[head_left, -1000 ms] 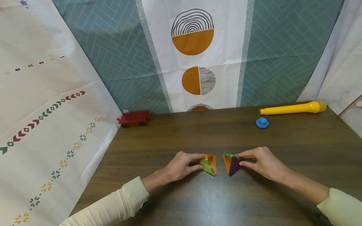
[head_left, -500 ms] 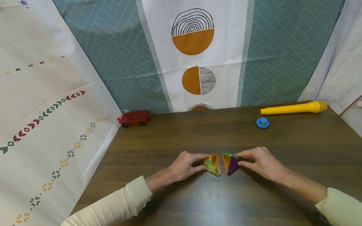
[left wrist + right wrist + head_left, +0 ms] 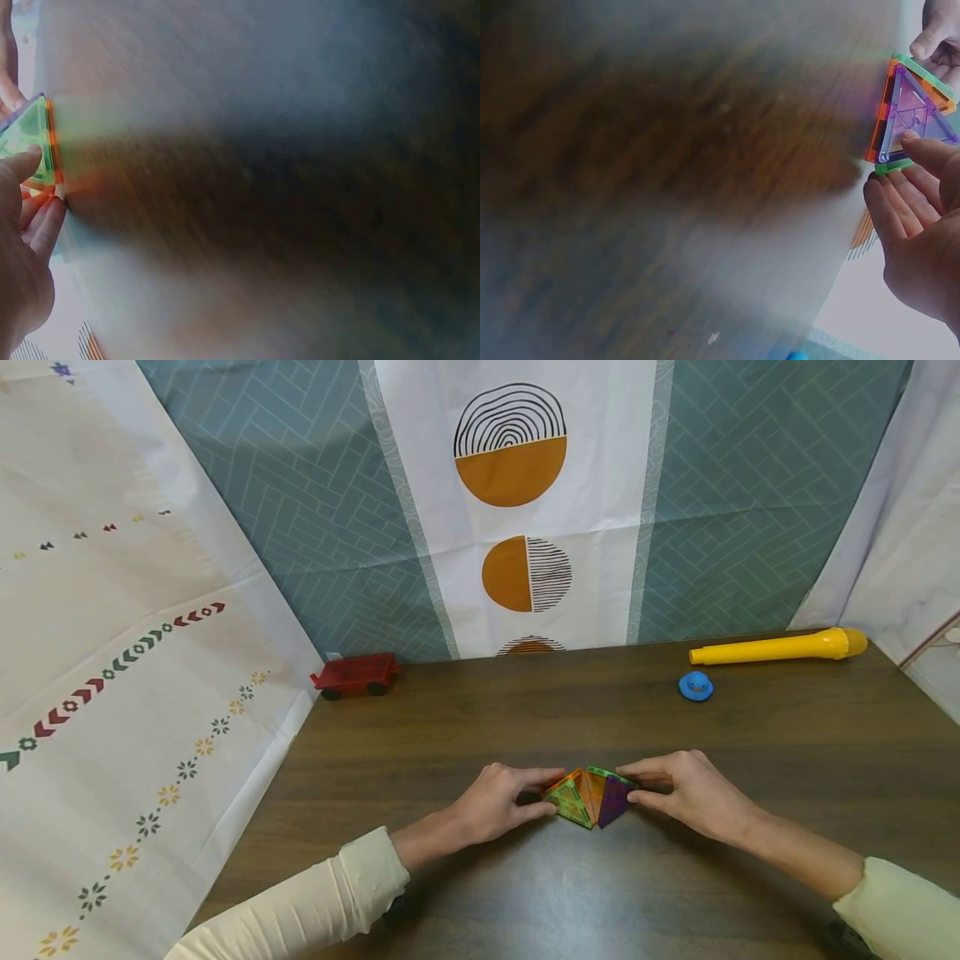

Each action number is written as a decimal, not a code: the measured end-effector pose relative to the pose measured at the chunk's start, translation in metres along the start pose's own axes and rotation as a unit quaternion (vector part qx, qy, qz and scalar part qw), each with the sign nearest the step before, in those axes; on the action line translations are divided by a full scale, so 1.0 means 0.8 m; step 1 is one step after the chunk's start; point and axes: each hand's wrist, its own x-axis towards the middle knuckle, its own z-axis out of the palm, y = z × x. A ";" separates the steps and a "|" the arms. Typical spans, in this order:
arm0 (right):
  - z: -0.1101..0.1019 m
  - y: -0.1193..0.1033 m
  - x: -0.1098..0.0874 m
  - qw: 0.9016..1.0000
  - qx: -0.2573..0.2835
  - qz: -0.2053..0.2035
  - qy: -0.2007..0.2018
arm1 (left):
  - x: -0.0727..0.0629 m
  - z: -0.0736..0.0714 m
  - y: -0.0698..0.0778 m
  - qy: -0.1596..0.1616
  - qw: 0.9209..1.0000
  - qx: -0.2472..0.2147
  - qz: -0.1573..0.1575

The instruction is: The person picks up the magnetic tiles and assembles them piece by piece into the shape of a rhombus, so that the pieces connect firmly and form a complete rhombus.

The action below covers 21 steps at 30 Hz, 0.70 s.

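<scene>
Two small pyramids of translucent triangular magnetic tiles meet side by side in the head view, low over the brown table (image 3: pixel 480 727). My left hand (image 3: pixel 480 806) pinches the left pyramid, which shows a green tile (image 3: pixel 570 804) and orange ones. Between thumb and fingers, my right hand (image 3: pixel 693 797) holds the other pyramid, with a purple tile (image 3: pixel 616 800), an orange face and a green edge. In the left wrist view the left thumb presses the green tile (image 3: pixel 30 131). The right thumb lies on the purple tile (image 3: pixel 915 112) in the right wrist view.
At the back left stands a red toy wagon (image 3: pixel 356 674). A blue rubber-duck-like toy (image 3: pixel 696 686) and a yellow toy microphone (image 3: pixel 780 647) lie at the back right. Patterned cloth (image 3: pixel 540 552) hangs behind the table, and white cloth (image 3: pixel 150 693) borders its left side.
My left hand has moved right with its pyramid, and the right hand has shifted slightly left. The gap between the two pyramids has closed, so their orange faces now meet.
</scene>
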 end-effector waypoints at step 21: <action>0.007 -0.001 0.002 1.000 -0.001 -0.002 -0.001 | 0.006 0.009 0.009 0.020 0.999 0.036 -0.006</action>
